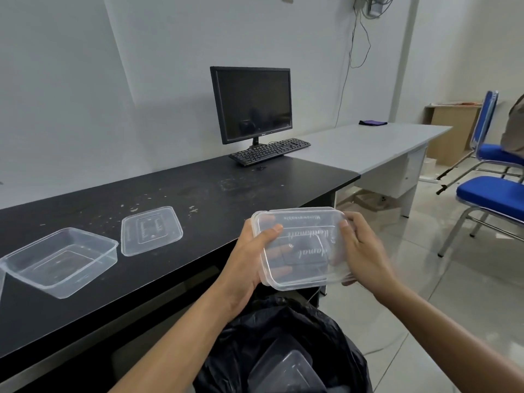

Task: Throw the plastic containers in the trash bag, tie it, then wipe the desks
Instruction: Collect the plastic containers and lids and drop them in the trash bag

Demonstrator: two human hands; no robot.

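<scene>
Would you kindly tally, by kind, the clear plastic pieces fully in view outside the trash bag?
Clear plastic containers: 2 (the held container between the left hand and right hand; the open container on the black desk)
Loose clear plastic lid: 1
Total: 3

A black desk (198, 199) crossing the frame's left and centre carries a lidless clear container (61, 259) at lower left, a loose clear lid (151, 231) just right of it, and a keyboard (269, 151) and monitor (252, 103) at its far end, where a grey desk (368, 146) bearing a dark cloth (373, 123) adjoins.
</scene>
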